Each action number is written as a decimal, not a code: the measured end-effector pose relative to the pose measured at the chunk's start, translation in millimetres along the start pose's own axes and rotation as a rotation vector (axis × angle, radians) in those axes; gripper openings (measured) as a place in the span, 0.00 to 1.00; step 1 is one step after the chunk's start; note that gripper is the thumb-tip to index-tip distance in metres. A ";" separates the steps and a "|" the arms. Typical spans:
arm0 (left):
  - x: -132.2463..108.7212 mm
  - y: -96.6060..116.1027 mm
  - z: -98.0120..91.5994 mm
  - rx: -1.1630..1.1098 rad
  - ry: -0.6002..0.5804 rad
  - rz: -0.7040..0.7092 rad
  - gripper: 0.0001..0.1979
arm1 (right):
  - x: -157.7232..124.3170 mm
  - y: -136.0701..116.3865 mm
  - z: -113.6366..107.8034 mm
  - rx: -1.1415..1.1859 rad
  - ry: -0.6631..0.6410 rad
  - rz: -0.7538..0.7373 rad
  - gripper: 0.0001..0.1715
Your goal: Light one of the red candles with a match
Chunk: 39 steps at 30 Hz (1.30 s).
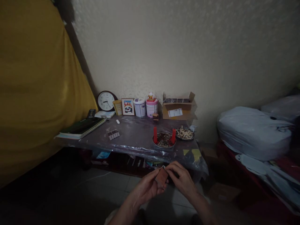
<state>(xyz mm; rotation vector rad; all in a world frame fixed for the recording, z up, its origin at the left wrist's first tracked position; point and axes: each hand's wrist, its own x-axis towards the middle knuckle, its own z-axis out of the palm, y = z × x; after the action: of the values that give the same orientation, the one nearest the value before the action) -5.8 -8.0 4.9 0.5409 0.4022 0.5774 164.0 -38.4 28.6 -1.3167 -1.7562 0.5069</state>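
In front of the table's near edge, my left hand [151, 187] is wrapped round a small reddish-brown matchbox [162, 177], its broad side turned up. My right hand [181, 178] is closed in a pinch at the upper end of the box. A small pale bit shows by those fingertips, too small to make out. Beyond the hands, two red candles [155, 135] stand upright in a round metal tin [164, 147] with dark, speckled contents. To its right, many loose matchsticks [184, 133] lie on a dark plate. Several small boxes [113, 134] form a block at the left.
Clear plastic covers the low table [136, 134]. Along the wall stand a clock [106, 101], a yellow cup [117, 107], a framed panda picture [127, 107], two canisters [140, 107] and an open cardboard box [175, 111]. Books [82, 128] lie left; white bags [253, 131] sit right.
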 end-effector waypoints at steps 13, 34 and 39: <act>-1.1 -2.6 -0.5 0.125 0.001 -0.010 0.14 | -5.1 -6.3 -8.6 -0.247 -0.178 -0.074 0.10; -2.1 1.0 -0.4 0.165 -0.001 0.017 0.22 | -4.2 -1.5 -17.7 -0.190 -0.150 0.014 0.08; -3.1 2.9 0.9 0.125 -0.022 0.053 0.23 | -1.3 -0.1 -19.4 -0.103 -0.106 -0.013 0.11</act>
<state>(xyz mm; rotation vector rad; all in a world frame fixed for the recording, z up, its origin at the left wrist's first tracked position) -8.9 -8.1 7.9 0.6792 0.4054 0.5995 179.9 -42.9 38.8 -1.3703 -1.8991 0.4930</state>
